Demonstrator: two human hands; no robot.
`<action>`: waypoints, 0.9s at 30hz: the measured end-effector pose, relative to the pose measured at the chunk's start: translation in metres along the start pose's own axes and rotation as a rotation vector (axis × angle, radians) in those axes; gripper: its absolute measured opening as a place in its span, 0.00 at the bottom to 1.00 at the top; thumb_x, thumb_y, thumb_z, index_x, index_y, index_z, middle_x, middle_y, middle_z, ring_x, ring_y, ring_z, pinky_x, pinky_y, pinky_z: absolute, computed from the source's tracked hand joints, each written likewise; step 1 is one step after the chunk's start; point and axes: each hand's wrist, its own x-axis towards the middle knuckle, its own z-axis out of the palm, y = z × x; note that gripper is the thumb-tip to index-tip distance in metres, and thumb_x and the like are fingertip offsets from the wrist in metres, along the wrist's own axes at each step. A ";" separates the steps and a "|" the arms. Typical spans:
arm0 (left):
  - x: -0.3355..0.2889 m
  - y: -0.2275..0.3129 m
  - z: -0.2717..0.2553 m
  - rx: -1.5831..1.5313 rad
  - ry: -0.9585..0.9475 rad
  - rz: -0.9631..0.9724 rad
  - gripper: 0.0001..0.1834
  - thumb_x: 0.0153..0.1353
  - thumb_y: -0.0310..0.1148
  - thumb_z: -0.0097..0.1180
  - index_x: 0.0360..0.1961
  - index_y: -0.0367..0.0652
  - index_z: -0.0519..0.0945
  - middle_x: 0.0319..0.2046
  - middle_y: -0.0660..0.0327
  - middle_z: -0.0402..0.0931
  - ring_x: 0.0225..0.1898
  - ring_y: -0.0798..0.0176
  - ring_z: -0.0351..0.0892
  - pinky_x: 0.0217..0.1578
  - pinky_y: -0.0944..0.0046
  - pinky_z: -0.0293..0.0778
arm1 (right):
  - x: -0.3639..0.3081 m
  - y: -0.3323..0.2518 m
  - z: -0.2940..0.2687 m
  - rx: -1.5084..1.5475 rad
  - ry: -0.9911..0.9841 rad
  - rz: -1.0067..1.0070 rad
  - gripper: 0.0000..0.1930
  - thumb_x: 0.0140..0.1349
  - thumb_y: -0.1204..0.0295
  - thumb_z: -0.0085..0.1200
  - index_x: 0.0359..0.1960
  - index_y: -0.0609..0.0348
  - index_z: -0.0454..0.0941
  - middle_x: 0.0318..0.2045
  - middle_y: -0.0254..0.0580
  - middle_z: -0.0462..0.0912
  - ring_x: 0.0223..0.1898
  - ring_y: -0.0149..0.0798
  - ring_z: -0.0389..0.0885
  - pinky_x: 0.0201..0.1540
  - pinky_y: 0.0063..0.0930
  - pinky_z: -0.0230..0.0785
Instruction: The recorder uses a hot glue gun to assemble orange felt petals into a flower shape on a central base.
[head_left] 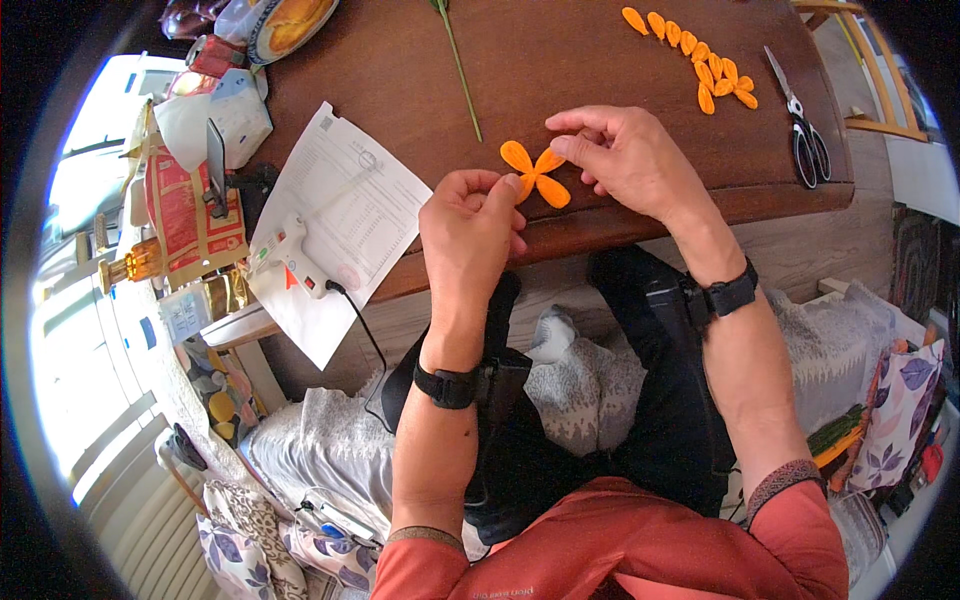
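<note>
Head view: above a brown table (350, 60), near its front edge, the left hand (466, 222) pinches one petal of an orange, four-petalled flower (536, 175), and the right hand (637, 160) appears to pinch another. Petals are seemingly being positioned, so the next move likely calls for light, steady fingertips. Rounded, soft-looking petals spread crosswise.

"What was the bench (590, 60) like?"

"Dark brown, with a smooth top."

"What lay on it?"

"A printed white sheet (345, 190) overhung its near edge on the left, a green stem (460, 70) lay toward the middle, and orange petal pieces (701, 51) and black-handled scissors (795, 108) lay to the right."

"And the far left corner?"

"Seemingly a patterned plate (290, 27), though that corner was crowded and partly cut off."
</note>
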 end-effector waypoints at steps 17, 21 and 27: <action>0.010 -0.003 0.010 0.271 0.118 0.234 0.10 0.59 0.30 0.70 0.32 0.34 0.82 0.18 0.63 0.79 0.21 0.74 0.73 0.24 0.68 0.70 | 0.000 0.006 0.013 -0.139 0.183 -0.108 0.17 0.50 0.61 0.75 0.35 0.60 0.85 0.26 0.41 0.86 0.28 0.41 0.85 0.34 0.33 0.79; 0.009 -0.008 0.011 0.354 0.159 0.308 0.11 0.60 0.32 0.70 0.32 0.36 0.82 0.19 0.59 0.81 0.21 0.68 0.77 0.26 0.64 0.73 | 0.000 0.005 0.016 -0.157 0.187 -0.109 0.17 0.51 0.61 0.74 0.35 0.59 0.85 0.25 0.41 0.85 0.29 0.42 0.86 0.34 0.35 0.79; 0.007 -0.007 0.015 0.444 0.173 0.363 0.12 0.62 0.34 0.72 0.34 0.35 0.83 0.22 0.61 0.82 0.23 0.71 0.78 0.26 0.67 0.74 | 0.002 0.008 0.019 -0.217 0.212 -0.129 0.16 0.52 0.60 0.73 0.35 0.58 0.85 0.27 0.43 0.87 0.30 0.45 0.88 0.36 0.38 0.80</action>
